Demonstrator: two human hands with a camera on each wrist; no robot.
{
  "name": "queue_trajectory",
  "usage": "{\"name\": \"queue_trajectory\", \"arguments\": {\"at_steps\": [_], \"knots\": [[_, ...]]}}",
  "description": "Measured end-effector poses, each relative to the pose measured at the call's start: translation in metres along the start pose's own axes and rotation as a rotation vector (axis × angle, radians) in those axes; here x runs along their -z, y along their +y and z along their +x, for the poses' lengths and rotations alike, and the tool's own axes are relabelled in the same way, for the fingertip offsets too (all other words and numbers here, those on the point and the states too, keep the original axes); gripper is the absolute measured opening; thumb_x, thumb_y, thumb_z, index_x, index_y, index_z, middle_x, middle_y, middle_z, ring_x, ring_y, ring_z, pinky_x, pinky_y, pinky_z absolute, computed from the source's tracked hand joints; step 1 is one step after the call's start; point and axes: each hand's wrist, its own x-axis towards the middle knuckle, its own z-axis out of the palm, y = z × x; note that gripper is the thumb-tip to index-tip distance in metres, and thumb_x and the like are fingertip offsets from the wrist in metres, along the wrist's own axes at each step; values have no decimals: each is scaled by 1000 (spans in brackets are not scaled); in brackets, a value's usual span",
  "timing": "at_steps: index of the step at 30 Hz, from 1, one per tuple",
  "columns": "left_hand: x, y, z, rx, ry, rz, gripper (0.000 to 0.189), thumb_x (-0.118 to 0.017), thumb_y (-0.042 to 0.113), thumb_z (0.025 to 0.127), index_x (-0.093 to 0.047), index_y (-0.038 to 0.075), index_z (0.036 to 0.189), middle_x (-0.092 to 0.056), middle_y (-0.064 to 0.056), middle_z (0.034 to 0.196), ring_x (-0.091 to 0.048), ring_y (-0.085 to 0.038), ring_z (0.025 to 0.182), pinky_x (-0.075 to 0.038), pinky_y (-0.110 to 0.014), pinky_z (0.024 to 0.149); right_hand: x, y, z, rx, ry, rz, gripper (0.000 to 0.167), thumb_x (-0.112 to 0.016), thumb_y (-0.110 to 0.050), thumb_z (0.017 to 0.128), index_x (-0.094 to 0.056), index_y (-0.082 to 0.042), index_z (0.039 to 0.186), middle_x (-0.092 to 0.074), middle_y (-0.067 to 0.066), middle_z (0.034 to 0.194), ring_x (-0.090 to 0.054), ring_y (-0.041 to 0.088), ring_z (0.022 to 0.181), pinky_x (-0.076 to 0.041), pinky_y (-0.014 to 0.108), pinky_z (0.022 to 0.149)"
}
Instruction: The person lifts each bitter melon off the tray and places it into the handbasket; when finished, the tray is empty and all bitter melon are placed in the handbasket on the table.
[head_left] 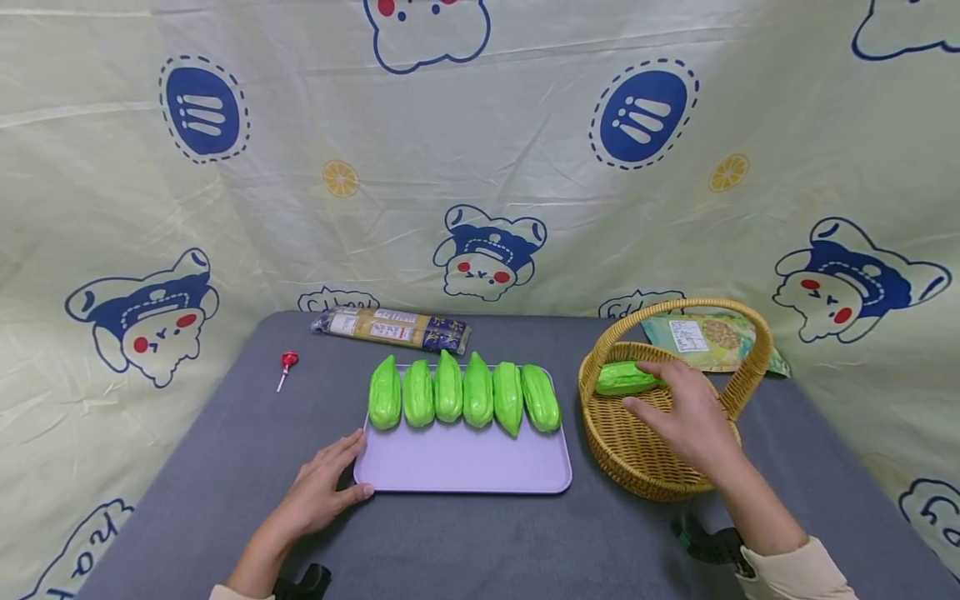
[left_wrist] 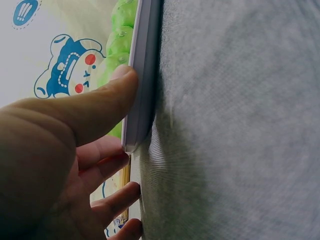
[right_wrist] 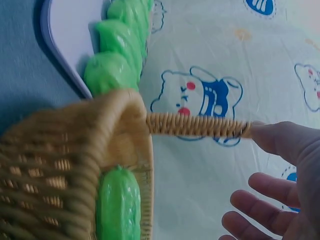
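A lilac tray carries a row of several bright green ridged gourds, bitter melon-like, along its far half. My left hand touches the tray's near left corner, thumb at the front rim and spread fingers along the left side. In the left wrist view, the thumb lies against the rim. Over the wicker basket, my right hand holds nothing, with thumb and fingers apart. One more green gourd lies inside the basket, its right end overlapped by my fingertips in the head view.
Behind the tray lies a long packet, like dried noodles. A red lollipop is at the far left. The basket's tall handle arches over it, and a green food bag lies behind. A patterned curtain hangs behind the table.
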Motion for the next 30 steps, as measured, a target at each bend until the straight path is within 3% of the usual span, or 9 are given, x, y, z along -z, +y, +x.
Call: {"name": "queue_trajectory", "arguments": {"at_steps": [7, 16, 30], "knots": [[0, 0, 0, -1, 3, -3, 71, -70, 33, 83, -42, 5, 141, -38, -13, 150, -33, -41, 136, -28, -65, 101, -15, -13, -11, 103, 87, -6, 49, -76, -14, 77, -57, 1, 120, -59, 21, 115, -49, 38, 109, -39, 54, 88], [-1, 0, 0, -11, 12, 0, 70, -70, 32, 83, -43, 4, 141, -38, -13, 150, -34, -41, 136, -29, -65, 100, -37, -32, -20, 147, 130, 13, 52, -79, -14, 74, -57, -3, 120, -61, 16, 113, -53, 32, 107, -42, 49, 86], [-1, 1, 0, -4, 8, 3, 70, -70, 31, 83, -42, 4, 141, -38, -14, 150, -34, -42, 136, -28, -65, 99, -80, -51, -24, 97, 84, 38, 61, -77, -22, 78, -51, -2, 129, -57, 18, 125, -52, 33, 117, -45, 51, 92]]}}
